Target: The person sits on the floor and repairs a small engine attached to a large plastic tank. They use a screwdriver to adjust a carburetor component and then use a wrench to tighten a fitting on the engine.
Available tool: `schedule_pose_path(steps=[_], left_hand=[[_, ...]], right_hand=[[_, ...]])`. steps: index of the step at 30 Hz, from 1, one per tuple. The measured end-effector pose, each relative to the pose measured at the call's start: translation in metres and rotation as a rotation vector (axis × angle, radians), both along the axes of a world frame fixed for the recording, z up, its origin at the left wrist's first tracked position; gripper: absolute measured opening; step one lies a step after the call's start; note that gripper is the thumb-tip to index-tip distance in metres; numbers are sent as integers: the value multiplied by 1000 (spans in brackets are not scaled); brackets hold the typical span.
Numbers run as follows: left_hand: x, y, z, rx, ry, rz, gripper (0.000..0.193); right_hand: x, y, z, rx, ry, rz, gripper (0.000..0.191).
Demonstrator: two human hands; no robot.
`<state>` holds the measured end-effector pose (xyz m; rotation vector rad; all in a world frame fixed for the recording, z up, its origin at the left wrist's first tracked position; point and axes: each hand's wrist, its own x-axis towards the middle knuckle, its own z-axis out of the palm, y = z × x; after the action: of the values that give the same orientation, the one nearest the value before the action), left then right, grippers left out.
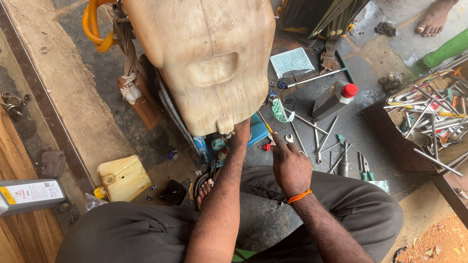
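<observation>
A big cream plastic tank (214, 58) stands tilted in front of me, filling the top middle of the view. My left hand (240, 132) reaches up under its lower edge; only the wrist and heel of the hand show, the fingers are hidden behind the tank and a blue part (258, 131). My right hand (290, 163), with an orange thread at the wrist, hovers over my knee. Its fingers stretch toward a small red part (266, 146) and a small spanner (288, 138) on the floor, and nothing shows in it.
Several spanners (319, 139) and green-handled pliers (366, 170) lie on the concrete at the right, beside a grey bottle with a red cap (335, 98). A box of tools (429, 117) stands far right. A small cream container (123, 178) and a grey can (29, 195) sit at the left. Another person's foot (433, 19) shows at the top right.
</observation>
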<state>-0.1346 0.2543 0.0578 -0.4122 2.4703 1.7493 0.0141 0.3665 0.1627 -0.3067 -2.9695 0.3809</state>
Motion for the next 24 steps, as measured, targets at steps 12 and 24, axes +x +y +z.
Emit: schedule_pose_path(steps=[12, 24], left_hand=[[0, 2, -11, 15, 19, -7, 71], [1, 4, -25, 78, -14, -7, 72]], right_hand=[[-4, -3, 5, -60, -46, -43, 43], [-22, 5, 30, -153, -176, -11, 42]])
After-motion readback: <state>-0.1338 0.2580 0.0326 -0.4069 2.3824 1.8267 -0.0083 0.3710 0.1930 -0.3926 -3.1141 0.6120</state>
